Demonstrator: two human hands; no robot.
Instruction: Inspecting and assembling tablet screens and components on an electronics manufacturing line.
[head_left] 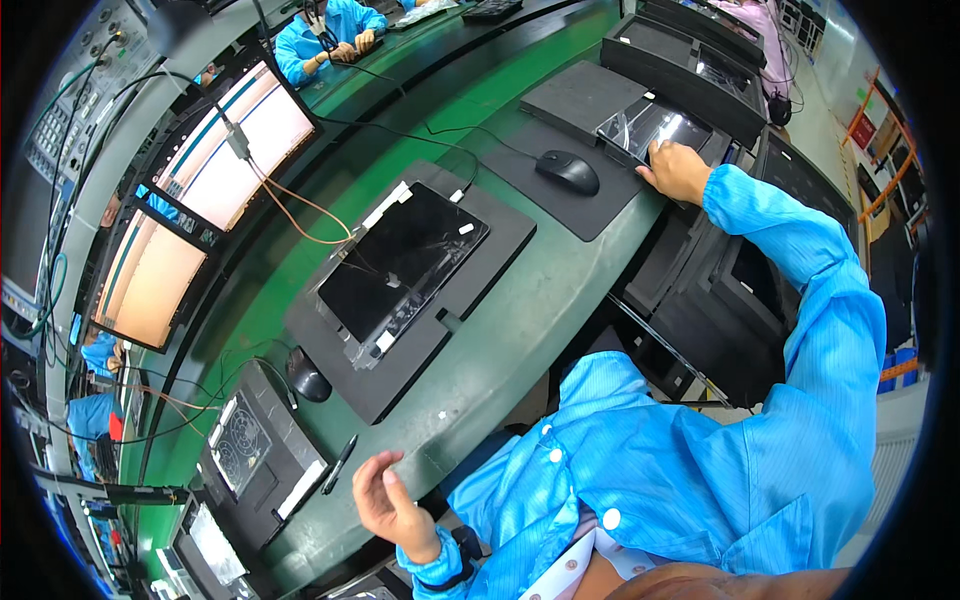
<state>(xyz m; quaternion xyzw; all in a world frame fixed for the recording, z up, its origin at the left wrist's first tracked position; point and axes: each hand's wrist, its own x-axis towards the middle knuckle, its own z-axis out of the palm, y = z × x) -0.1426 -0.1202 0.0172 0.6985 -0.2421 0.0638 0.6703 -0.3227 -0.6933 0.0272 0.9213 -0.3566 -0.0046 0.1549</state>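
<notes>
At the upper right my right hand (pixel 682 172) reaches to a flat tablet-like panel (pixel 668 122) in clear film, with thumb and fingers closed on its near edge. The panel lies on black foam trays. My left hand (pixel 393 508) is held over the bench's front edge, palm up, fingers loosely bent and apart, with nothing in it. Between my hands a dark tablet (pixel 405 262), with film and white tabs along its edges, rests on a black foam pad (pixel 500 250). A copper-coloured cable (pixel 300 199) runs to the tablet's far side.
A black mouse (pixel 567 172) sits on a mat at right, another mouse (pixel 308 374) at left. A black pen (pixel 341 464) lies by a foam holder (pixel 295 440). Two lit monitors (pixel 238 140) stand beyond. Foam trays (pixel 700 310) are stacked beneath my right arm. Co-workers in blue sit across.
</notes>
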